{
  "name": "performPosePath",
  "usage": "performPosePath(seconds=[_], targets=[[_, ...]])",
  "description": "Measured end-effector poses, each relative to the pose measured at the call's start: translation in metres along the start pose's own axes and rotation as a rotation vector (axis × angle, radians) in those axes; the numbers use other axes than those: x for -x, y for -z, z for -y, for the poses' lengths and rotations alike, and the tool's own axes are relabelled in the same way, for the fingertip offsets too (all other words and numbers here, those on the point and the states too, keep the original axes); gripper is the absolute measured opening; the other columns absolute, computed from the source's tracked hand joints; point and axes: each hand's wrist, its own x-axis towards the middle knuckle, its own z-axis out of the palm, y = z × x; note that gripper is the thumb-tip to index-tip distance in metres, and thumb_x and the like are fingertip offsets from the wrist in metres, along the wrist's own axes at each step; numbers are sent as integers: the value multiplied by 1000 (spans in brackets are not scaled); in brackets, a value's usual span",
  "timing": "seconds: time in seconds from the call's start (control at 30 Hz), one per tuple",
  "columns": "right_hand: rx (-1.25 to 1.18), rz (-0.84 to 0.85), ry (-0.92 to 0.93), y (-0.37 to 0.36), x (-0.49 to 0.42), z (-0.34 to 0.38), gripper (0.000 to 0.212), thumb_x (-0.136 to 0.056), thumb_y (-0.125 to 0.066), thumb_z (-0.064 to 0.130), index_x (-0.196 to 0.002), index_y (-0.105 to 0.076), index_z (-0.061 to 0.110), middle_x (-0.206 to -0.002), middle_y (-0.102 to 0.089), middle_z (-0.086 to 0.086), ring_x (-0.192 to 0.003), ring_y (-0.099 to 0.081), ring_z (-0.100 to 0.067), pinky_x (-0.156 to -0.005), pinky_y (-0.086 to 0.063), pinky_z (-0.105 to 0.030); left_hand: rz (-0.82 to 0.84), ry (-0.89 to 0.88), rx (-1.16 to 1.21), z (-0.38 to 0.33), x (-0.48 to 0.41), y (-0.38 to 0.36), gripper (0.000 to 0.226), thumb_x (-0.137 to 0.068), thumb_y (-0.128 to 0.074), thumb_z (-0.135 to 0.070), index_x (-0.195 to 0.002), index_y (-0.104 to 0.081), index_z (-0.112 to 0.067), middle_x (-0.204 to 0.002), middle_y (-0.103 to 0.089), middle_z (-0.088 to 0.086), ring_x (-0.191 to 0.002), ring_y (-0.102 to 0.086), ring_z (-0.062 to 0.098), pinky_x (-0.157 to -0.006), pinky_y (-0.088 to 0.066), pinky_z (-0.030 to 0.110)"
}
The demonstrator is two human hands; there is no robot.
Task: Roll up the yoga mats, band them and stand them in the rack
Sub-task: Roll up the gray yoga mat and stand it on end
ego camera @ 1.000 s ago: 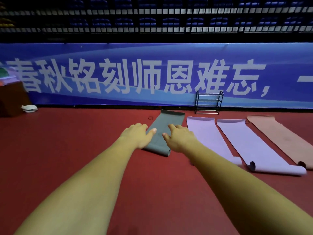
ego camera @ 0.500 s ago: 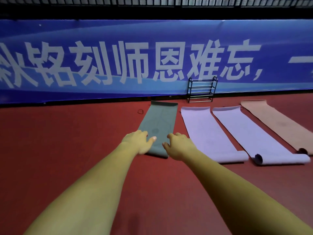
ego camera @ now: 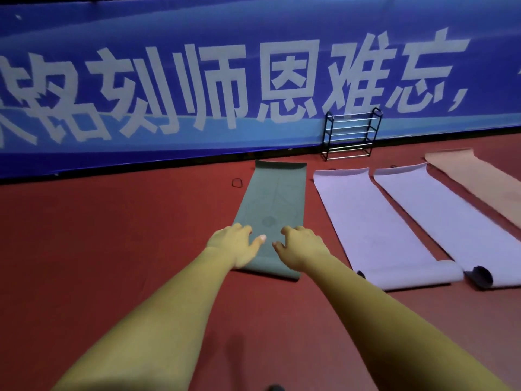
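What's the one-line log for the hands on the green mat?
step: roll green mat | left hand: on near end | right hand: on near end | band: floor, left of mat | rack: at banner

A sports hall; red court floor, long blue banner, yoga mats laid out

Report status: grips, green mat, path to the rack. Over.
Left grip, right grip curled on near end of long dark green yoga mat. Mat mostly unrolled. Black wire rack beyond, pale lilac mat beside; path open.
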Motion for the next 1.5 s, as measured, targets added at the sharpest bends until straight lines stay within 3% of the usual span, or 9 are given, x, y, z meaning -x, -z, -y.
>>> performPosePath(seconds=[0.2,0.43,0.57,0.73,0.93,1.27,1.5], targets=[[-80,92,-40,-30,-152,0,49,-105,-43,46,-142,-48,16,-137,-54,-14,-130,-48,-36,-101,-39,-43,103,7,-32,43,-140,-15,60,-104,-29,-58,-142,-49,-16,-145,-49,11,-134,-47,30,-110,-35,39],[-105,163,-103,-62,-269,17,49,-106,-41,45,-145,-47,16,-138,-54,-14,-131,-48,-35,-104,-38,-44,160,-33,54,93,-262,-38,59,-105,-29,-56,-146,-46,-17,-149,-46,8,-138,-44,28,-112,-33,38],[-121,193,-173,-94,-323,34,49,-106,-41,46,-145,-46,17,-139,-53,-14,-132,-47,-35,-104,-38,-45,118,-44,159,138,-312,-73,57,-105,-31,-54,-149,-43,-20,-154,-42,1,-142,-40,23,-116,-29,37],[-115,206,-263,-159,-388,55,48,-105,-41,46,-144,-47,17,-138,-54,-13,-130,-48,-35,-103,-39,-44,147,-69,106,205,-377,-142,59,-104,-30,-56,-151,-40,-23,-161,-34,1,-148,-30,21,-123,-16,39],[-131,266,-329,-280,-453,56,44,-103,-44,42,-140,-49,18,-137,-54,-10,-131,-45,-33,-103,-38,-43,197,-74,119,254,-438,-258,59,-104,-28,-58,-153,-38,-26,-165,-26,-4,-155,-8,16,-124,1,40],[-122,292,-278,-551,-565,-47,44,-105,-41,40,-144,-43,22,-146,-45,-5,-135,-39,-29,-107,-35,-45,283,-67,142,283,-546,-536,62,-103,-28,-58,-158,-25,-28,-169,-6,-4,-155,-3,15,-125,0,40],[53,188,-189,-665,-650,-139,60,-106,-35,48,-160,-18,25,-169,-12,-7,-154,-13,-29,-119,-23,-49,174,-63,95,280,-636,-685,69,-103,-24,-61,-161,-9,-28,-170,6,-3,-155,10,14,-124,9,45]])
